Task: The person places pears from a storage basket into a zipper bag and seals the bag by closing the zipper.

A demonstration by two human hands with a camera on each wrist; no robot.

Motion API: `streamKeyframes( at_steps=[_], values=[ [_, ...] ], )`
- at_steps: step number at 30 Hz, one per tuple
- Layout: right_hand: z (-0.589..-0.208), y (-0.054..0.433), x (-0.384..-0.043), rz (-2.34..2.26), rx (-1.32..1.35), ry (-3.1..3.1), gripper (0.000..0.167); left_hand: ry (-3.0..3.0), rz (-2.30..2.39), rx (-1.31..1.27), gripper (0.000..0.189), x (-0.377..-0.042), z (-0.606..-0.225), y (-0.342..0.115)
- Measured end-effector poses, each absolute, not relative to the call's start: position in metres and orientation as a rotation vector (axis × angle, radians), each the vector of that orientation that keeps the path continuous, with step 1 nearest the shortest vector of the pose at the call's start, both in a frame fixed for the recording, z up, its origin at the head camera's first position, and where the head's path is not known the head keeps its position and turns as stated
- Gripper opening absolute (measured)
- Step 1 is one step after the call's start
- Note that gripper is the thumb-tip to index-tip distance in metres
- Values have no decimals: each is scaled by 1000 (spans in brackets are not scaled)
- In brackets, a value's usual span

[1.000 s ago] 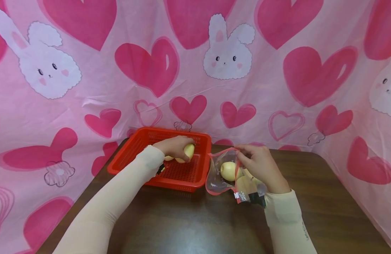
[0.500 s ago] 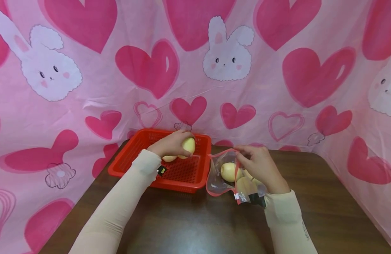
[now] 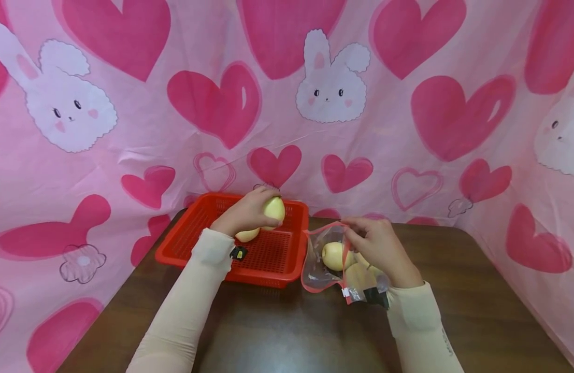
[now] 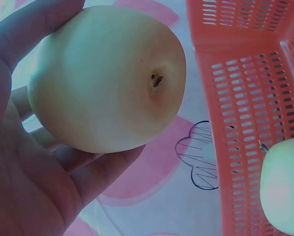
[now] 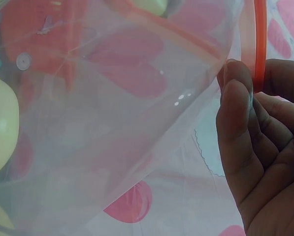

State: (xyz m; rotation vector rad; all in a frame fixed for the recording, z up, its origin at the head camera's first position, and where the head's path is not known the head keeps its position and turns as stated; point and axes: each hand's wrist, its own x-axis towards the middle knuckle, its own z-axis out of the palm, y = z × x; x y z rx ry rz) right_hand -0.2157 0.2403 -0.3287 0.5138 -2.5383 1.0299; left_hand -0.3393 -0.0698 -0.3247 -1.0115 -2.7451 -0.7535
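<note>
My left hand point(image 3: 245, 213) grips a pale yellow apple point(image 3: 274, 211) above the red plastic basket point(image 3: 293, 243). In the left wrist view, thumb and fingers wrap the held apple point(image 4: 107, 78), its dimpled end facing away from the palm. Another apple point(image 3: 247, 235) lies in the basket below that hand. To the right, my right hand point(image 3: 377, 246) pinches the red-edged rim of a clear zip bag point(image 3: 317, 264), whose mouth gapes toward the basket. Several apples sit inside the bag, one apple point(image 3: 333, 256) near its opening. The right wrist view shows thumb and forefinger on the red strip point(image 5: 260, 44).
Basket and bag stand side by side on a dark brown wooden table point(image 3: 287, 331). A pink cloth point(image 3: 389, 134) with hearts and rabbits hangs behind and at both sides. A white slider point(image 3: 346, 292) sits at the bag's lower edge.
The left hand has lifted the apple up out of the basket, uncovering more of the apple beneath. The right hand keeps its hold on the bag. The view has tilted slightly.
</note>
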Motion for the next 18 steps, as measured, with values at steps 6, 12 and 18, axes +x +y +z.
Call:
streamKeyframes(
  at_steps=[6, 12, 18],
  values=[
    [-330, 238, -218, 1017, 526, -2533, 24, -2715, -817, -984, 68, -331, -328, -71],
    [-332, 238, -221, 1000, 545, -2514, 23, -2674, -819, -951, 72, -325, -327, -72],
    [-333, 238, -222, 994, 534, -2522, 23, -2682, -842, -913, 75, -321, -327, -74]
  ],
)
